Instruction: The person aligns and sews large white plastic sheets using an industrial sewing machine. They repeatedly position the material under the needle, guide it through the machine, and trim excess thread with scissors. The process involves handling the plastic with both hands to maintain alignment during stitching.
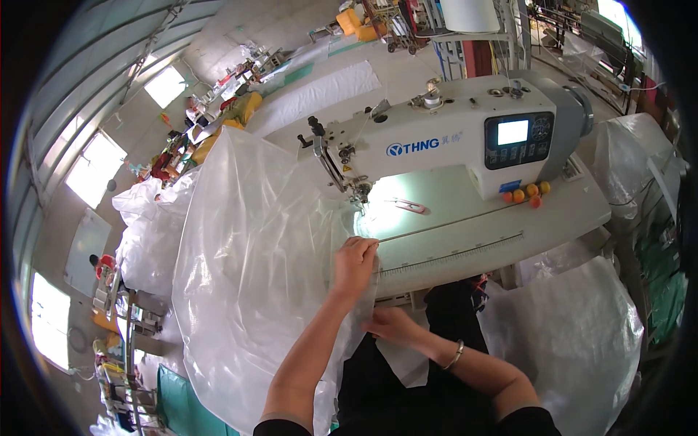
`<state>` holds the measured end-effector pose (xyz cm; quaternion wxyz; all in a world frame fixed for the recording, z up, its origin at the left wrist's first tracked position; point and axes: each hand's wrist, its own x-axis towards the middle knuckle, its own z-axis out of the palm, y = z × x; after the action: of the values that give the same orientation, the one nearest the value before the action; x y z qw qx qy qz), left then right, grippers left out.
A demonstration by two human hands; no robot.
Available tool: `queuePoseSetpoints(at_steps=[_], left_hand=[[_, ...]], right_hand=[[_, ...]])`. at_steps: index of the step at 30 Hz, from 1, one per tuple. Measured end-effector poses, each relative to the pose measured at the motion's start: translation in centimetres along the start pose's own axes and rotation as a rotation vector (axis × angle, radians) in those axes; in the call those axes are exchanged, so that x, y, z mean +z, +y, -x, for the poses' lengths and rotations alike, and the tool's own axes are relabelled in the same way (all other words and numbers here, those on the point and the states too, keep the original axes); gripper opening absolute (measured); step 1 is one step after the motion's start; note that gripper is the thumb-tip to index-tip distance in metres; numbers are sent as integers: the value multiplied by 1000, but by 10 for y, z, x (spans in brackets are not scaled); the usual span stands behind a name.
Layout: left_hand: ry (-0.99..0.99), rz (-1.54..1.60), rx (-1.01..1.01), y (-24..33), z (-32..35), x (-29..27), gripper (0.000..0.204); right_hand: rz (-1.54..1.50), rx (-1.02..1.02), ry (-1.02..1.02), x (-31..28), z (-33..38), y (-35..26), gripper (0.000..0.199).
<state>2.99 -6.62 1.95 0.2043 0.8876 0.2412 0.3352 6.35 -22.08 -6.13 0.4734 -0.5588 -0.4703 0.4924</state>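
Note:
A large translucent plastic sheet (247,240) drapes over the left end of a white sewing machine (451,123) and hangs down beside my legs. My left hand (352,267) lies at the front of the machine bed, just below the needle area (361,192), its fingers closed on the sheet's edge. Lower down, in front of the table edge, my right hand (396,324) has its fingers bent together at the sheet's hanging edge. Its fingertips are partly hidden, but the edge runs into them. A bangle (455,354) circles my right wrist.
Red-and-white thread snips (411,206) lie on the lit machine bed (465,243). Small orange and yellow balls (534,190) sit by the machine's right base. More clear plastic (574,327) is heaped at the right, and a bundle (153,232) stands at the left.

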Motion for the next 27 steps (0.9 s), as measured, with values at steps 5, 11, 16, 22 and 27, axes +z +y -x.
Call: queuePoseSetpoints(at_steps=[5, 11, 16, 22, 27], left_hand=[[-21, -38, 124, -6, 9, 0, 10], [-76, -23, 201, -15, 10, -4, 9], [-114, -5, 166, -17, 0, -10, 8], [-118, 14, 213, -36, -16, -7, 8], [-235, 227, -130, -32, -11, -19, 28]], right_hand=[[-411, 114, -19, 29, 10, 11, 22], [-463, 124, -61, 34, 11, -17, 22], [-466, 145, -95, 31, -1, -23, 21], [-569, 141, -69, 30, -16, -11, 21], [-626, 153, -15, 17, -3, -9, 23]])
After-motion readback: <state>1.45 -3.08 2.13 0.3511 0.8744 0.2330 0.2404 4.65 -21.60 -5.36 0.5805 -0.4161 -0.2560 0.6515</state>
